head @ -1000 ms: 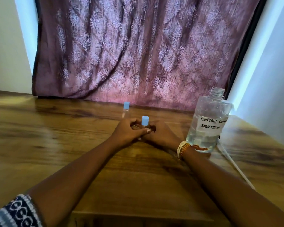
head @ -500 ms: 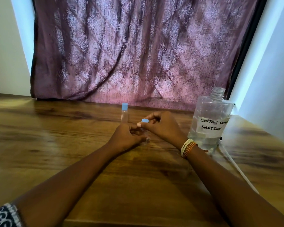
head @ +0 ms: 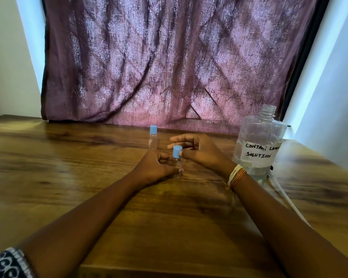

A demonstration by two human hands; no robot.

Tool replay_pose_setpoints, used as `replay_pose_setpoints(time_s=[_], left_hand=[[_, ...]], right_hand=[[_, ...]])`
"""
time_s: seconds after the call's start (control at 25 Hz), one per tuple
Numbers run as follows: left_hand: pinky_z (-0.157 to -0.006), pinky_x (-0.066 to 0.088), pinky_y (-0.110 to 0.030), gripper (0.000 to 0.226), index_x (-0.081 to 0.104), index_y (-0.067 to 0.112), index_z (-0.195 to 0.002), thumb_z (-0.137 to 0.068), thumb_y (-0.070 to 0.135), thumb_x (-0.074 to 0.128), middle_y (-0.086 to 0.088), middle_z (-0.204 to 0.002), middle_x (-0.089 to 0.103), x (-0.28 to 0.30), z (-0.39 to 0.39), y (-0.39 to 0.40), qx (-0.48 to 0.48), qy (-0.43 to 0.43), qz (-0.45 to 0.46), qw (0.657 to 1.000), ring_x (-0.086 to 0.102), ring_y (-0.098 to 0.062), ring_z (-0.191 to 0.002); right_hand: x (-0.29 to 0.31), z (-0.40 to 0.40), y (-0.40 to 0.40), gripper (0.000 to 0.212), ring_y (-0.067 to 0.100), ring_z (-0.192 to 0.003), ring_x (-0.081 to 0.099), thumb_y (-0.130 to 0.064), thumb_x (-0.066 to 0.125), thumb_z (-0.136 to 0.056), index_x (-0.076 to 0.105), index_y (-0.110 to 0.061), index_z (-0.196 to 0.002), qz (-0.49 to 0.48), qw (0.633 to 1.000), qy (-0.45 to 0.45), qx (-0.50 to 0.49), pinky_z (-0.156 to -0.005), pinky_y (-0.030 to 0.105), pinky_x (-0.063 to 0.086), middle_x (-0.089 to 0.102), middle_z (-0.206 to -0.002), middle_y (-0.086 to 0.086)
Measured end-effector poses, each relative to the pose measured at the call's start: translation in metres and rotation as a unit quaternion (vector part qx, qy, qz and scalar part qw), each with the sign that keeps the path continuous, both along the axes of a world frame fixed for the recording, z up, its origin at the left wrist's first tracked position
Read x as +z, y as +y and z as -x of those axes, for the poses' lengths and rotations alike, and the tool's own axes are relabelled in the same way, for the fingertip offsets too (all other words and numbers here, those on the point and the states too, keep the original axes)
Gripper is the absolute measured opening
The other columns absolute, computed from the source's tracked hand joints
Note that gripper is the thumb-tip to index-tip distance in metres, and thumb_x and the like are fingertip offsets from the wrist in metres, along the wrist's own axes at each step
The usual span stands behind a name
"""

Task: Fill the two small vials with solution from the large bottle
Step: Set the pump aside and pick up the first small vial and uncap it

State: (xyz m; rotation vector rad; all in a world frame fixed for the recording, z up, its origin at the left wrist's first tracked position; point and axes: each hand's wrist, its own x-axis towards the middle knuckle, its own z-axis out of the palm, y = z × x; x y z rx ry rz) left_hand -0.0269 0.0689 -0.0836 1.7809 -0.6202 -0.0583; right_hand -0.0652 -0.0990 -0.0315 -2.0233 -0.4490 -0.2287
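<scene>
- On the table (head: 88, 177), the near vial's blue cap (head: 177, 151) is now showing fully, tilted.
- Left hand (head: 157, 167) fingers are closing around the near vial (head: 178, 167).
- Right hand (head: 201, 152) fingers are pinching the cap.

near vial (head: 178, 169): body mostly hidden behind left hand (head: 156, 167), fill level unreadable. Large bottle (head: 258, 145): label's right end wraps out of sight, base behind right wrist. Far vial (head: 153, 138), behind near vial: contents too small to tell.

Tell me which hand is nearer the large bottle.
Right. The right hand is just left of the large bottle; the left hand sits farther left, holding the near vial.
</scene>
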Motion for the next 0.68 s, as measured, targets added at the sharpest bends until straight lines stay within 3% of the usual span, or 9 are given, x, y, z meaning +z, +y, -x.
replay_pose_setpoints(time_s=[0.16,0.24,0.4,0.56,0.68], left_hand=[[-0.082,0.058,-0.035,0.022,0.076,0.006,-0.094,-0.073,0.009,0.081,-0.010,-0.091,0.078,0.001,0.000,0.002,-0.013,-0.030,-0.011,0.999,0.074,-0.024,-0.089],[-0.083,0.058,-0.035,0.026,0.075,0.004,-0.097,-0.072,0.010,0.081,-0.011,-0.093,0.077,0.000,-0.001,0.002,-0.009,-0.026,-0.014,1.000,0.073,-0.023,-0.090],[-0.083,0.059,-0.035,0.027,0.076,0.005,-0.095,-0.070,0.013,0.083,-0.009,-0.092,0.078,0.000,-0.002,0.001,0.007,-0.020,-0.026,0.999,0.073,-0.023,-0.089],[-0.085,0.059,-0.038,0.025,0.076,0.007,-0.095,-0.071,0.011,0.082,-0.008,-0.092,0.078,-0.001,-0.002,0.004,-0.011,-0.021,-0.013,1.000,0.074,-0.021,-0.089],[-0.086,0.058,-0.044,0.026,0.076,0.004,-0.093,-0.069,0.012,0.084,-0.013,-0.092,0.077,-0.003,-0.004,0.002,-0.003,-0.016,-0.007,1.000,0.073,-0.030,-0.090]], right_hand=[[-0.008,-0.003,0.006,0.038,-0.003,-0.067,0.059,-0.010,0.084,-0.071,0.069,-0.011,-0.106,-0.020,0.998,-0.032,-0.055,-0.065,0.009,0.050,0.068,-0.083,-0.002],[-0.008,-0.004,0.002,0.037,-0.001,-0.070,0.064,-0.002,0.082,-0.072,0.068,-0.011,-0.105,-0.046,0.997,-0.022,-0.050,-0.068,0.014,0.052,0.069,-0.082,-0.001],[-0.005,-0.005,-0.003,0.044,0.010,-0.092,0.071,0.016,0.060,-0.081,0.059,-0.007,-0.118,-0.087,0.993,0.055,0.060,-0.075,0.019,0.056,0.070,-0.107,0.010],[-0.007,-0.007,-0.002,0.047,0.009,-0.086,0.065,-0.002,0.078,-0.075,0.063,-0.013,-0.118,-0.048,0.998,0.036,-0.007,-0.082,0.022,0.054,0.068,-0.100,0.010],[-0.006,-0.006,-0.005,0.039,0.008,-0.087,0.068,0.005,0.072,-0.079,0.065,-0.007,-0.115,-0.076,0.997,0.034,0.001,-0.080,0.019,0.056,0.071,-0.100,0.010]])
